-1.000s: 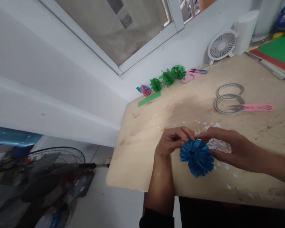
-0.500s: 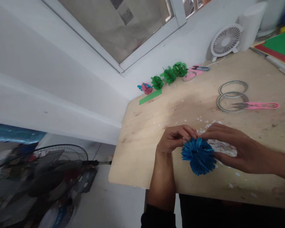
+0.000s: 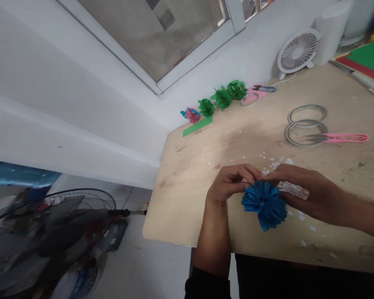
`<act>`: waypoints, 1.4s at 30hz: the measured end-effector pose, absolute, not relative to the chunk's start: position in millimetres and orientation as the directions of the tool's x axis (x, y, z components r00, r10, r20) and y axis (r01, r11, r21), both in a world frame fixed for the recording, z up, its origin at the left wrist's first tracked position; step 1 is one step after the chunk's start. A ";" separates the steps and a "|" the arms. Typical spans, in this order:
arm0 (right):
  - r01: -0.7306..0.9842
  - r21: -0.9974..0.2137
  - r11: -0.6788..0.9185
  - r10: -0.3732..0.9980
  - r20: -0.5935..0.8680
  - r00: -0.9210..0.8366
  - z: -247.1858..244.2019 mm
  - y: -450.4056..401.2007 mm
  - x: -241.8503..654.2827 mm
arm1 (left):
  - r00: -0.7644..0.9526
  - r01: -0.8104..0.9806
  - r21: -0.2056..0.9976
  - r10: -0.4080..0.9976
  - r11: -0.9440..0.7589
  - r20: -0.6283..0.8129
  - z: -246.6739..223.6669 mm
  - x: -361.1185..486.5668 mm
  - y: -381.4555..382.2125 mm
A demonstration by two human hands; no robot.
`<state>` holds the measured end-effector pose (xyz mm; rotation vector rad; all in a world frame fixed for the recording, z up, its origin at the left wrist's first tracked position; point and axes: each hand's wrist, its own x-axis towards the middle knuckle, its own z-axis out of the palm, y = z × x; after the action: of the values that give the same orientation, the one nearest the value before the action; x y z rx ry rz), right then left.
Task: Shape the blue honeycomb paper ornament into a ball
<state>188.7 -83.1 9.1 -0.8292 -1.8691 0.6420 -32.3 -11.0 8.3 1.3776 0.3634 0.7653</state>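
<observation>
Blue, papery-looking pom-pom [image 3: 264,207] is pinched between both hands, just above the counter [image 3: 180,199] as far as I can tell. Left grip [image 3: 230,182] has its upper left edge, right grip [image 3: 314,191] has the top and right side. Can't really see the fingertips where the two meet, they're bunched together and blur into the frills, and the left one's lower fingers are tucked out of sight. Right forearm [image 3: 366,216] runs off the edge of view, and the black sleeve [image 3: 207,286] below the left grip is cut off too.

Right grip also blocks part of a pile of white scraps [image 3: 286,161] right behind it. Farther past it: two rings [image 3: 287,135] overlapping, with pink-handled snips [image 3: 345,138] across one of them. Well beyond the left grip, along the wall, sit some green puffs [image 3: 222,99], a pink-and-blue one [image 3: 191,115] and a green strip [image 3: 198,126]. Little white fan [image 3: 297,53] is way back beyond the right grip.

Compared to half a second ago, the pom-pom's a touch further right and its two lobes look more split. Both hands are still on it.
</observation>
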 end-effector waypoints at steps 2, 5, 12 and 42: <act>0.271 -0.745 0.609 0.789 0.533 -0.306 8.2 -82.8 189.2 | 0.711 -0.258 0.966 0.679 0.008 0.184 8.4 -32.3 -11.2; 0.267 -0.762 0.591 0.801 0.511 -0.312 8.0 -82.1 189.4 | 0.711 -0.265 0.964 0.677 0.007 0.191 8.6 -32.1 -11.7; 0.279 -0.796 0.538 0.838 0.468 -0.280 9.7 -82.5 188.7 | 0.698 -0.264 0.964 0.689 -0.006 0.195 7.5 -30.0 -11.1; 0.280 -0.731 0.622 0.775 0.523 -0.355 8.8 -74.4 197.9 | 0.704 -0.173 0.984 0.704 0.036 0.098 11.3 -32.3 -9.8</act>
<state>197.9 -74.4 8.8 -0.8369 -1.9166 0.6707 -32.3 -9.8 11.3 1.3806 0.4819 0.7145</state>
